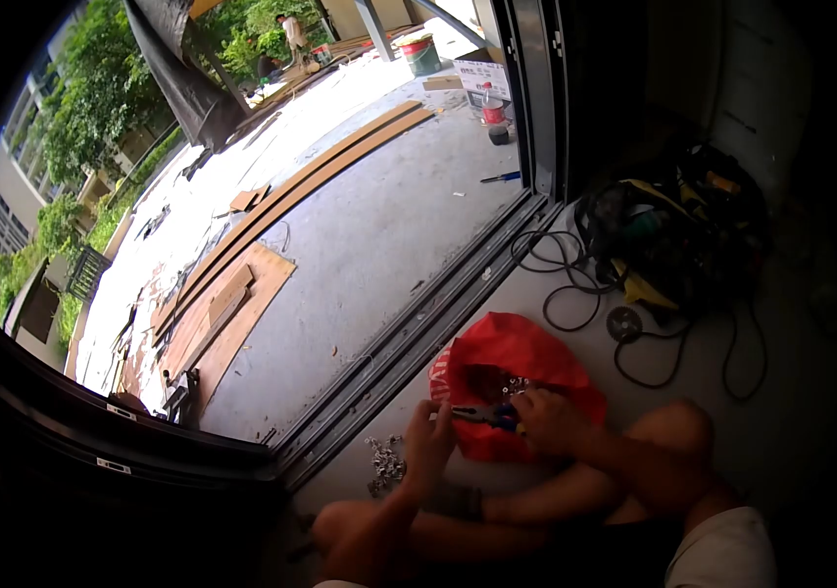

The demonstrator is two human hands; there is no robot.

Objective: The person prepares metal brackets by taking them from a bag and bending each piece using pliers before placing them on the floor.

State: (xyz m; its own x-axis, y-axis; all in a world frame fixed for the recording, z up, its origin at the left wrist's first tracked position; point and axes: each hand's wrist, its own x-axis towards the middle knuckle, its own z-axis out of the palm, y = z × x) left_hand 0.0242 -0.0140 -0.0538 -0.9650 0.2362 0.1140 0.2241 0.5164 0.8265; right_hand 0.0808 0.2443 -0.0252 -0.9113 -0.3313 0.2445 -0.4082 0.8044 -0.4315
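My right hand [548, 421] is closed around the handles of a pair of pliers [477, 415], whose jaws point left. At the jaw tips, my left hand [430, 436] pinches something too small to make out. Beneath the pliers lies an opened red bag [561, 358] with pale lettering on its left side. Small shiny metal pieces [514, 385] show inside its mouth. A loose heap of similar metal pieces [386, 465] lies on the floor just left of my left hand.
A dark tool bag [678, 240] with cables and a disc [623, 323] lies at right. The sliding-door track [418, 318] runs diagonally past my legs. Outside are long boards [291, 196], a plywood sheet [257, 284], a bucket [420, 55], a bottle [492, 106] and a distant person [293, 37].
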